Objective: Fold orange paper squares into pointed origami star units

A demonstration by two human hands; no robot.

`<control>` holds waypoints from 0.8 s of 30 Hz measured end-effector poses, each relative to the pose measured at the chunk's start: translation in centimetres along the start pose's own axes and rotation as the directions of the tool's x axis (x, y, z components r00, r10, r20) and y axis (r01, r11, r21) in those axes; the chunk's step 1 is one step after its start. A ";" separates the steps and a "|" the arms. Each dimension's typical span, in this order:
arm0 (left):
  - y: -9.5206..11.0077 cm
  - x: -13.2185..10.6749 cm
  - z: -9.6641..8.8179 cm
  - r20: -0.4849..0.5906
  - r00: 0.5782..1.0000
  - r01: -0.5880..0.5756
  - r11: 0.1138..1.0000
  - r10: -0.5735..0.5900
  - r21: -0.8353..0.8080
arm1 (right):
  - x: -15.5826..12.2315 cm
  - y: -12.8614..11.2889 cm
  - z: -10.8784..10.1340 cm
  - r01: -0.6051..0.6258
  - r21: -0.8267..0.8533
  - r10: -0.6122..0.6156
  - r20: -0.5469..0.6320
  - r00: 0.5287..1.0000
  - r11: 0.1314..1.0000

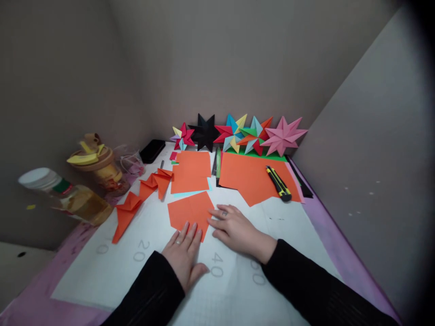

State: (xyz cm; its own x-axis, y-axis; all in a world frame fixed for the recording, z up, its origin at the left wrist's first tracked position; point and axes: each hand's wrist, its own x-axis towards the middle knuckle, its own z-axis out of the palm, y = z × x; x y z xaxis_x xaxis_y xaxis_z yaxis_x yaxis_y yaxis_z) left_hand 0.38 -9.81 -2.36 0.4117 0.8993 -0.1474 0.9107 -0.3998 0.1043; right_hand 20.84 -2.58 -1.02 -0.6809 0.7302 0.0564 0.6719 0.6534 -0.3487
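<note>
An orange paper sheet (190,210) lies flat on the white table cover before me, faint crease lines on it. My left hand (183,253) rests open on its lower edge, fingers stretched out. At the sheet's right edge, my right hand (236,228) lies open, palm down, its fingertips touching the paper. Just beyond are stacked orange squares (190,172) with a light blue edge showing beneath. To the left sit folded orange paper pieces (127,213), pointed and overlapping in a row.
Large orange paper (234,174) with a cut corner carries a yellow-black utility knife (278,183). Several folded paper stars (283,136) lean on the back wall. On the left stand a bottle (79,201), a lidded cup (108,172) and a black phone (152,151).
</note>
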 end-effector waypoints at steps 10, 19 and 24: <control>-0.3 -0.2 1.8 -0.133 0.989 0.063 0.998 -0.061 0.011 | 0.4 1.3 1.5 -0.264 -0.036 0.252 -0.202 0.947 0.964; -1.2 -0.1 3.4 -0.213 0.958 0.173 0.980 -0.190 -0.098 | -0.2 -1.5 1.4 0.124 0.277 -0.077 -0.176 0.981 0.953; -2.2 -0.3 1.6 -0.504 0.815 0.078 0.915 -0.287 -0.395 | 0.0 -1.8 2.1 0.031 0.512 0.179 -0.354 0.918 0.858</control>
State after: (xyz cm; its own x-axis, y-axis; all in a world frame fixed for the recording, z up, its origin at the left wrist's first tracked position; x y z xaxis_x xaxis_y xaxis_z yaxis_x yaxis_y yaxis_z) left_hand -1.72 -9.51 -4.08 0.0564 0.9366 0.3459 0.8520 -0.2257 0.4723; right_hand 19.02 -4.16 -2.40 -0.4016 0.8577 0.3210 0.4066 0.4810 -0.7767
